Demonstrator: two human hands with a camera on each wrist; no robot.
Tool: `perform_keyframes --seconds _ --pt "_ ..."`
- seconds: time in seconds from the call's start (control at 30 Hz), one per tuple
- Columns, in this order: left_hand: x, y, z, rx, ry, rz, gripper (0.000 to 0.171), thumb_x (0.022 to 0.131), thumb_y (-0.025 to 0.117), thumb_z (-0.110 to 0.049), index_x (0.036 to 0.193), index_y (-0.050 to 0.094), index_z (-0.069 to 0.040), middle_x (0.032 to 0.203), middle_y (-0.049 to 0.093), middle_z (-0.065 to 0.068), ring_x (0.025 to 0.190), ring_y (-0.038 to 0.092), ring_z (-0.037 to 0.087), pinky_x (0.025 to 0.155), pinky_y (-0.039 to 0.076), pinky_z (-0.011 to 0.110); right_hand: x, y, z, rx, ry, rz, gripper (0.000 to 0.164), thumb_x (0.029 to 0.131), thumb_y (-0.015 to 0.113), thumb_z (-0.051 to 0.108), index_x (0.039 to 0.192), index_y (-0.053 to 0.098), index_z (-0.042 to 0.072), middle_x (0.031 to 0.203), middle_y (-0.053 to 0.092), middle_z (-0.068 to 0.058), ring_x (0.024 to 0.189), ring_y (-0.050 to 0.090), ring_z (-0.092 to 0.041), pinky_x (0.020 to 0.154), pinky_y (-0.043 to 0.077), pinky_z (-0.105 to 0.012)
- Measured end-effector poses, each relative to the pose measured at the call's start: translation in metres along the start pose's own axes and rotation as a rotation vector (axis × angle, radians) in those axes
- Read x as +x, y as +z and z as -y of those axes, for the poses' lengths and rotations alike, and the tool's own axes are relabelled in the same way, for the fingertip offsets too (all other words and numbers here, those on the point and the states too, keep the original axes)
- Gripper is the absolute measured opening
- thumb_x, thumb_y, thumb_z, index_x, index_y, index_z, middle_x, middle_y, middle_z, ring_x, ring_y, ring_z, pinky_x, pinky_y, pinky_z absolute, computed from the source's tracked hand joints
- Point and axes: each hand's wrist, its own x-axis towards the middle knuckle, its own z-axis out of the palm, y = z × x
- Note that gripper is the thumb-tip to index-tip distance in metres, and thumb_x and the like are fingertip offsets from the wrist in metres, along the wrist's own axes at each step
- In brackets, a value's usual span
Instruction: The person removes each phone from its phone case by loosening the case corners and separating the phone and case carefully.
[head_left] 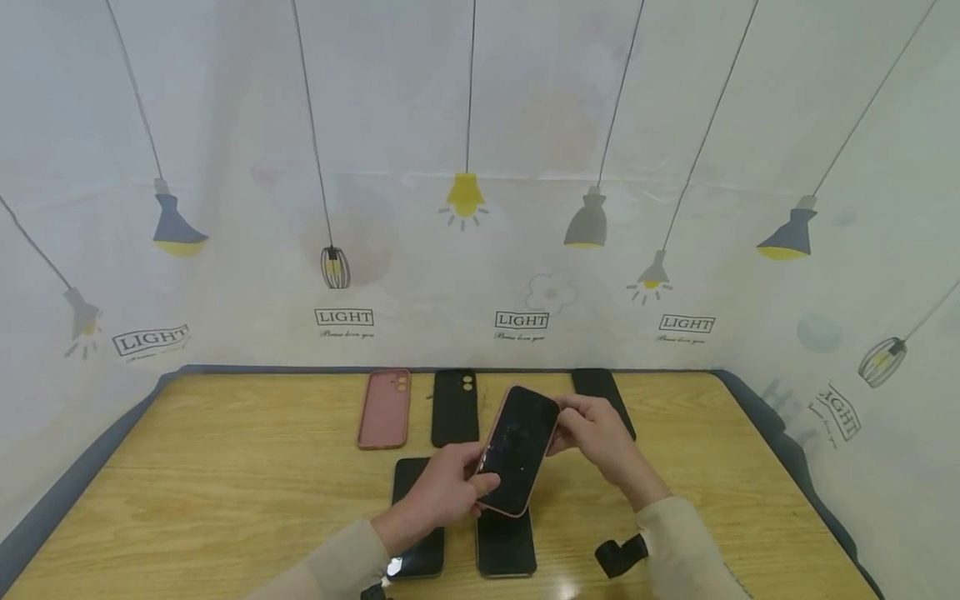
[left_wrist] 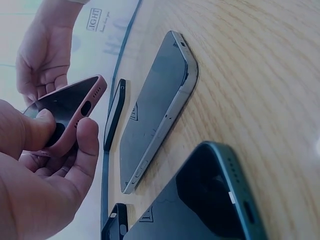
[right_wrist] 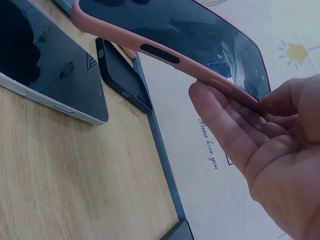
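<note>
A smartphone in a pink case is held tilted above the table, its dark screen facing up. The left hand grips its lower left part, thumb on the screen and fingers underneath. At the upper right edge, the right hand pinches the phone's corner; in the right wrist view its thumb and fingers touch the pink rim. Beneath the held phone lies a silver-edged phone. A green-edged phone lies beside it, partly hidden by the left arm in the head view.
Toward the back of the wooden table lie an empty pink case, a black case and another black case, partly behind the right hand. A lamp-printed curtain surrounds the table's back and sides.
</note>
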Motion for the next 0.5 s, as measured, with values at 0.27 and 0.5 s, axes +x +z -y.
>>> perform_keyframes --seconds 0.27,0.5 --pt "0.0036 -0.0009 0.0004 -0.039 0.029 0.013 0.029 0.097 0.068 -0.001 0.126 0.067 0.003 0.091 0.073 0.011 0.067 0.066 0.016 0.056 0.061 0.043 0.001 -0.006 -0.0037 0.058 -0.018 0.042 0.033 0.102 0.04 -0.001 0.118 0.065 -0.015 0.093 0.075 -0.022 0.073 0.075 -0.021 0.072 0.065 -0.038" --pt "0.0037 -0.0023 0.0029 -0.089 0.018 0.032 0.027 0.098 0.068 -0.001 0.124 0.067 0.003 0.09 0.074 0.012 0.064 0.066 0.017 0.055 0.061 0.046 -0.0018 -0.0074 -0.0028 0.108 -0.034 0.095 0.035 0.103 0.038 -0.001 0.122 0.061 -0.018 0.097 0.074 -0.025 0.076 0.075 -0.02 0.074 0.065 -0.037"
